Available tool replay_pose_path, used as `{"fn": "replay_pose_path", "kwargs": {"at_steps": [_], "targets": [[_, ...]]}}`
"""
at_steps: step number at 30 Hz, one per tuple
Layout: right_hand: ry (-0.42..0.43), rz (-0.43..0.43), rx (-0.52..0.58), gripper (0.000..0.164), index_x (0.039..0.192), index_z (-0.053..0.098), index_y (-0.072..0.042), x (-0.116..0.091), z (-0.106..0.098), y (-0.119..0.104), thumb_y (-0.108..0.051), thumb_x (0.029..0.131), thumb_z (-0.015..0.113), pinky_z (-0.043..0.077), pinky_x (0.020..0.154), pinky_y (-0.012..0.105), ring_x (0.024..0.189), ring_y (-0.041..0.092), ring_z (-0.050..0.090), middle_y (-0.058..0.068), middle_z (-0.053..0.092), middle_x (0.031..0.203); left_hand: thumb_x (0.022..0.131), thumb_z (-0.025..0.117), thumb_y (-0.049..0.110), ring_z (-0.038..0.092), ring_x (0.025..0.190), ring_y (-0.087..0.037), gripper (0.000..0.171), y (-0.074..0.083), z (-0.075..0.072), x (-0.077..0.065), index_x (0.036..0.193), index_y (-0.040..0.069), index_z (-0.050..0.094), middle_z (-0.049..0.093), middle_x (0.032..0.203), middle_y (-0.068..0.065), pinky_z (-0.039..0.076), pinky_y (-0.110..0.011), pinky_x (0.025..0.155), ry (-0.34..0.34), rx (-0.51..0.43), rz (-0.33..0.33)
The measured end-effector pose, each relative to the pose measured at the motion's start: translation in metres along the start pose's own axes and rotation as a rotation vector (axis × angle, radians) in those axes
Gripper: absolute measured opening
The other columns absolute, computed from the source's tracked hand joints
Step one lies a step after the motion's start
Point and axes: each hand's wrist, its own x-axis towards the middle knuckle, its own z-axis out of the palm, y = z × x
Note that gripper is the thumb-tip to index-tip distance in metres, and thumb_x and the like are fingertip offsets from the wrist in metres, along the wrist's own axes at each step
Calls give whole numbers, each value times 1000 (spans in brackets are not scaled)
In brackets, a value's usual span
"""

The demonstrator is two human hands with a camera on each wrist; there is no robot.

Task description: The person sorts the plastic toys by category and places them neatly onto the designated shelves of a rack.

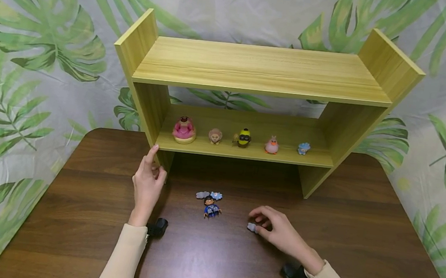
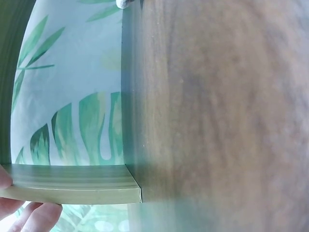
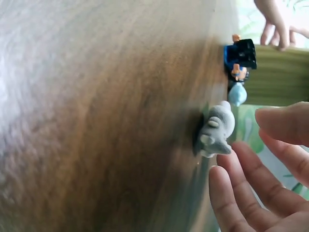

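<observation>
On the table, a small grey animal figurine [image 3: 217,129] stands beside my right hand [image 1: 278,231]. The fingers curve loosely about it; in the right wrist view a fingertip is at its ear, while the thumb stays apart. My left hand [image 1: 147,187] holds the front edge of the shelf's left side panel [image 2: 72,193], thumb on one face and fingers on the other. Between the hands lies a toy figure [image 1: 211,209] with dark hair and blue clothes. Just behind it are a grey figurine [image 1: 202,195] and a light blue figurine [image 1: 216,195].
A wooden shelf [image 1: 263,68] stands at the back of the brown table [image 1: 88,215]. Its middle board carries a pink bear [image 1: 184,130], a tan animal [image 1: 215,136], a yellow-and-black figure [image 1: 244,138], a pink figure [image 1: 272,145] and a blue figure [image 1: 303,148].
</observation>
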Motion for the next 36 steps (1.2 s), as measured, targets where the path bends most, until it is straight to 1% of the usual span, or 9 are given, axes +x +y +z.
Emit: {"fn": "replay_pose_path", "kwargs": {"at_steps": [6,10,20,27,31,36], "targets": [[-49,14,-18,24,107,63,-7,0,5,1,0,84,69,51,71,30,87,15,58,1,62,101,80,57,-11,62,65,-26,74,-1,0,1,140,27,39,55,88,-15,48,-43,54,7,5,2],[-69,16,-36,25,107,63,-8,-1,5,0,0,84,69,51,70,28,86,14,57,-1,61,100,81,59,-11,62,65,-26,73,-1,1,1,140,27,40,55,90,-15,48,-43,54,9,3,-1],[-81,9,-94,24,103,65,-9,3,8,-5,0,82,70,49,68,26,83,12,57,-2,59,97,83,60,-10,62,67,-27,72,-2,1,2,140,29,39,55,90,-15,49,-42,54,6,14,1],[-70,-37,-170,24,98,66,-11,5,12,-4,3,79,72,48,65,24,79,10,56,-4,57,93,81,59,-10,61,66,-27,73,-2,1,2,139,29,39,54,87,-14,47,-43,53,7,19,3],[-68,-45,-172,23,95,66,-10,6,12,-4,5,78,71,48,64,25,78,10,56,-3,56,91,82,59,-9,61,66,-27,72,-2,1,2,140,29,39,54,86,-14,47,-43,53,7,24,1],[-65,-33,-161,21,93,66,-10,6,13,-5,6,79,69,48,63,25,77,10,58,-4,57,90,83,59,-9,60,65,-26,71,-1,1,1,139,29,39,52,85,-14,45,-43,52,15,36,9]]}}
